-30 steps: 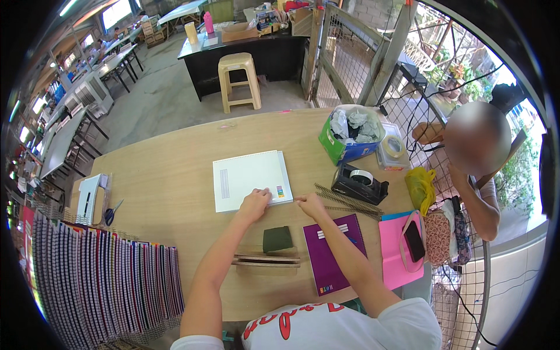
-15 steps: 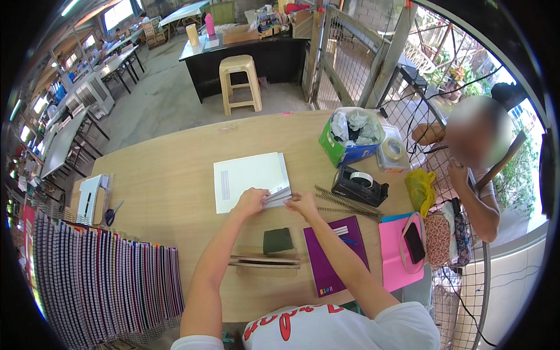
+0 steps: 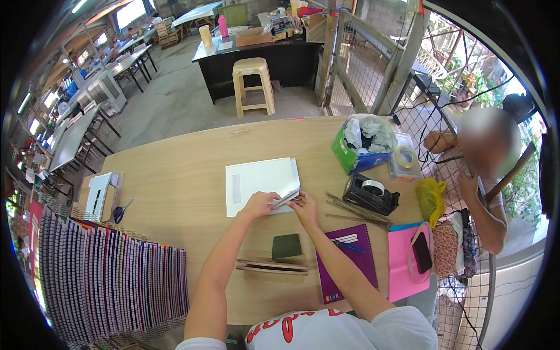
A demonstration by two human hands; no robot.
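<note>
A white spiral notebook [image 3: 252,176] lies on the wooden table in front of me, its lower right corner lifted into a fan of pages. My left hand [image 3: 261,205] rests on the lower edge, its fingers closed on the raised pages. At the same corner, my right hand [image 3: 304,209] pinches the sheets' edge between thumb and fingers. Part of the corner is hidden behind the fingers. Nearer me sit a dark green block [image 3: 286,246] and a slotted wooden piece [image 3: 273,267]. Under my right forearm lies a purple notebook [image 3: 363,265] with blue scissors-like handles or pens [image 3: 349,245] on it.
Many spiral-bound notebooks [image 3: 111,274] are stacked at the left, near scissors [image 3: 122,211]. To the right are wire coils [image 3: 357,211], a black tape dispenser [image 3: 371,195], a box of crumpled plastic [image 3: 363,143], a yellow bag [image 3: 430,199] and a pink folder [image 3: 402,265]. Another person [image 3: 493,204] is beyond the mesh.
The whole view has shifted, so everything sits a little farther right and lower. My right hand has come closer to my left at the notebook's lifted corner.
</note>
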